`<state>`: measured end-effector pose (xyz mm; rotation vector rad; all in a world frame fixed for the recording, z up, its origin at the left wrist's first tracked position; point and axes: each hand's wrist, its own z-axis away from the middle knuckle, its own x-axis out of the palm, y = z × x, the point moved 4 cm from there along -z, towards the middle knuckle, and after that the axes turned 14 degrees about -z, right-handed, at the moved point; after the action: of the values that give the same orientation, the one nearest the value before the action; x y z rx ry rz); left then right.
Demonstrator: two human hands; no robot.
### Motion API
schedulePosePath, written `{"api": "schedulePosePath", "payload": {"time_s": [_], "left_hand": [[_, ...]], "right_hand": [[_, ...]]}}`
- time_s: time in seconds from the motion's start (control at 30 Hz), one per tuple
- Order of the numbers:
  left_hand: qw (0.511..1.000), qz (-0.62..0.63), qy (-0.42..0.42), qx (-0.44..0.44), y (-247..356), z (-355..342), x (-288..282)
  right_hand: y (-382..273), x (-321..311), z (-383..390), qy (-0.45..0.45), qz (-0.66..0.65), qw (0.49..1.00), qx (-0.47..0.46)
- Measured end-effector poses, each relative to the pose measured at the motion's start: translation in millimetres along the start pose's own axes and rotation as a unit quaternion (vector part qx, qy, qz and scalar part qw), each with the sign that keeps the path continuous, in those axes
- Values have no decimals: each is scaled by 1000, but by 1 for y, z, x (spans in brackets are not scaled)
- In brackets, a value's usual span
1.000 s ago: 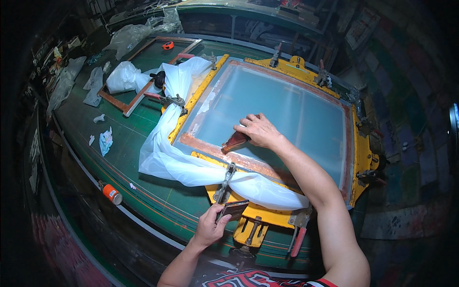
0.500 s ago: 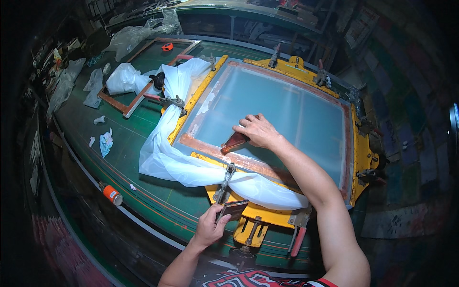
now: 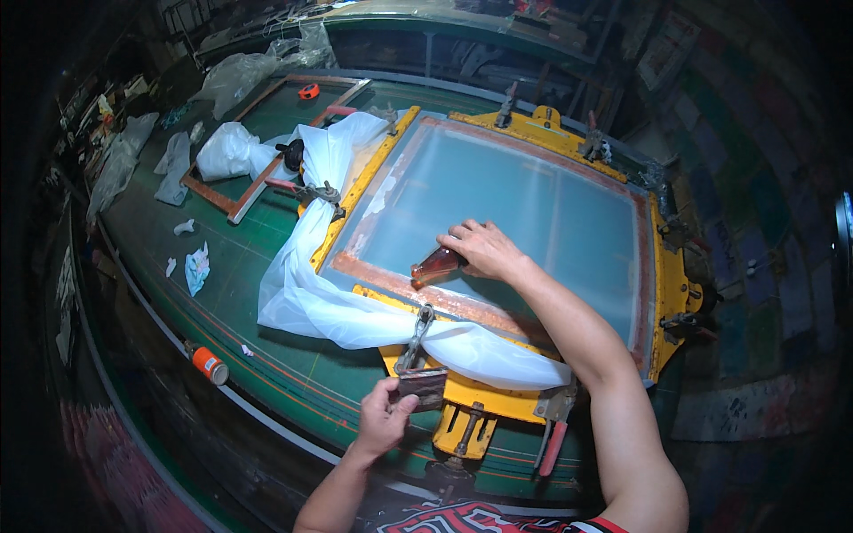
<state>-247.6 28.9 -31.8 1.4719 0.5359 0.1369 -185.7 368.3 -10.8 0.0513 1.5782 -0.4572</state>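
Both full: your left grip [image 3: 384, 416], flat dark block [image 3: 422, 389]; right grip [image 3: 484, 251], brown translucent bottle [image 3: 439, 264] tilted above red-brown frame [image 3: 373, 272]. Likely dispensing; next, steady tilt.

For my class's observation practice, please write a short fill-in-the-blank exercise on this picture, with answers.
The left hand holds the dark block; the bottle is in the ____ hand.
The bars around the screen are ____.
The can is on the person's ____ side of the screen.

Missing words: right; yellow; left.
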Motion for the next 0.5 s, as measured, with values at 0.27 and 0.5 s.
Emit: {"api": "schedulePosePath", "payload": {"time_s": [0.27,0.5], "left_hand": [[973,155,169,-13,8,-50,-45],[979,58,190,42,14,-76,-49]], "right_hand": [[7,-1,11,-22,-4,999,23],[13,-1,26,-23,8,999,20]]}}
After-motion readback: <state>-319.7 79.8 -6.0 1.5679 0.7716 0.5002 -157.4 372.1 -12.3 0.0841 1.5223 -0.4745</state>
